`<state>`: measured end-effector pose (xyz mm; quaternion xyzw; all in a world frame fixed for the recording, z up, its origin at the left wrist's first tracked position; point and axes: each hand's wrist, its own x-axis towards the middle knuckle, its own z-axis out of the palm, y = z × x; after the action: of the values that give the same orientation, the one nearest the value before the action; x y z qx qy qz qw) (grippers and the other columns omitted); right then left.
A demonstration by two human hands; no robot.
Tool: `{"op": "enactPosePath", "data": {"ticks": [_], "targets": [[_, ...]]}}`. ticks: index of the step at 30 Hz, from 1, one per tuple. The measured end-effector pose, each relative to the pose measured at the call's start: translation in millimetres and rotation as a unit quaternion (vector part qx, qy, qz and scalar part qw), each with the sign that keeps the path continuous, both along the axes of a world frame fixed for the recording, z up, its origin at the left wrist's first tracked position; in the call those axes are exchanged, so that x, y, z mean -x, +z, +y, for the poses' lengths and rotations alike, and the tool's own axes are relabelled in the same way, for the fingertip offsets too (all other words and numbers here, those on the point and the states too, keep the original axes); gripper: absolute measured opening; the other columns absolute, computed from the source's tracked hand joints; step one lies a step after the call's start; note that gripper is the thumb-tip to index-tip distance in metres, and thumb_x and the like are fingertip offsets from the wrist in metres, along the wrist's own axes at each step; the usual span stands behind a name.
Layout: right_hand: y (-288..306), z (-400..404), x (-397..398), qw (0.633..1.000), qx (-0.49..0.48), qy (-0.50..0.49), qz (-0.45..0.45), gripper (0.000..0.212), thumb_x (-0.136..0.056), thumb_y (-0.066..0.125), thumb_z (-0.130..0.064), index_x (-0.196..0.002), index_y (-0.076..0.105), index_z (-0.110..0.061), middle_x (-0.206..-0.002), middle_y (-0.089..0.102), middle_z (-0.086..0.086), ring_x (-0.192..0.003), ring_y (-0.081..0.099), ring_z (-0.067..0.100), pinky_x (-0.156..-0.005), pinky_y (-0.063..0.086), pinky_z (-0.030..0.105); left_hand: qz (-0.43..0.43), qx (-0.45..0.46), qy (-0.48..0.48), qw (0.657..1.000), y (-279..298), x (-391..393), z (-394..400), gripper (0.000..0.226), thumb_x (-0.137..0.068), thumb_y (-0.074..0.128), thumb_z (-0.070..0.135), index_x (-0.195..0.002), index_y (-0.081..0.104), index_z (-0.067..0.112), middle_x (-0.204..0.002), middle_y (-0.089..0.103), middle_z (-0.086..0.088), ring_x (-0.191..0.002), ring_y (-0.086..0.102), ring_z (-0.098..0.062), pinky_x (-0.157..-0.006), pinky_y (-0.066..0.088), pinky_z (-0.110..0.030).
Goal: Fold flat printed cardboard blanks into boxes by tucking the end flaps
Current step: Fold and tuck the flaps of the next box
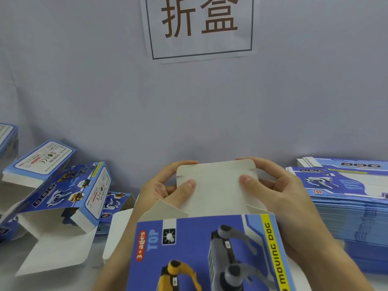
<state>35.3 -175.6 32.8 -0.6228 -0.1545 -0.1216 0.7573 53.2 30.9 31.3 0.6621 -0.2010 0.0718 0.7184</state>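
A blue printed box (205, 250) with robot-dog pictures is held up in front of me, its far end open. Its big grey end flap (216, 185) stands up between my hands. My left hand (161, 187) pinches the flap's left edge, thumb on the inner face and fingers curled behind. My right hand (279, 198) pinches the right edge the same way. A small side flap (161, 208) sticks out at the box's left corner.
A tall stack of flat blue blanks (344, 204) lies at the right. Several folded boxes (63, 192) with open flaps are piled at the left. A grey backdrop with a paper sign (199, 28) stands behind.
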Motion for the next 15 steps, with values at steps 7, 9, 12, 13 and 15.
{"op": "enactPosePath", "data": {"ticks": [7,9,12,13,15], "targets": [[3,6,2,0.999,-0.011,-0.039,-0.004,0.019,-0.087,0.065,-0.001,-0.077,0.073,-0.015,-0.067,0.072,0.011,-0.05,0.057,0.019,-0.042,0.046,0.022,-0.037,-0.005,0.045,0.998,-3,2,-1,0.014,-0.067,0.07,0.035,-0.08,0.077,0.034,-0.074,0.076,-0.012,-0.054,0.069,-0.018,-0.044,0.05,-0.023],[2,6,1,0.998,-0.014,-0.058,0.0,0.024,-0.084,0.066,0.003,-0.068,0.073,-0.014,-0.062,0.068,0.007,-0.047,0.054,0.014,-0.041,0.043,0.018,-0.032,-0.017,0.054,0.998,-4,3,-2,0.017,-0.063,0.07,0.038,-0.078,0.078,0.033,-0.075,0.076,-0.012,-0.055,0.069,-0.018,-0.045,0.05,-0.022],[3,7,0,0.998,-0.031,-0.062,0.005,0.023,-0.086,0.064,0.004,-0.076,0.074,-0.014,-0.063,0.07,0.005,-0.047,0.058,0.013,-0.041,0.046,0.017,-0.007,-0.009,0.042,0.999,0,2,-5,0.025,-0.072,0.069,0.028,-0.096,0.078,0.031,-0.076,0.076,-0.01,-0.059,0.069,-0.019,-0.05,0.053,-0.024],[3,7,0,0.997,-0.044,-0.067,0.003,0.02,-0.088,0.062,0.003,-0.085,0.074,-0.013,-0.064,0.071,0.005,-0.049,0.06,0.013,-0.042,0.047,0.019,0.006,-0.006,0.052,0.999,4,-2,-7,0.028,-0.082,0.066,0.023,-0.108,0.075,0.028,-0.076,0.074,-0.007,-0.06,0.067,-0.017,-0.053,0.053,-0.023],[1,3,-2,0.993,-0.077,-0.094,-0.004,0.021,-0.091,0.061,0.0,-0.101,0.07,-0.016,-0.069,0.072,0.005,-0.056,0.063,0.018,-0.05,0.052,0.025,0.004,0.014,-0.023,1.0,7,6,-1,0.038,-0.089,0.068,0.021,-0.125,0.063,0.011,-0.081,0.065,-0.013,-0.064,0.063,-0.019,-0.057,0.05,-0.024]]}}
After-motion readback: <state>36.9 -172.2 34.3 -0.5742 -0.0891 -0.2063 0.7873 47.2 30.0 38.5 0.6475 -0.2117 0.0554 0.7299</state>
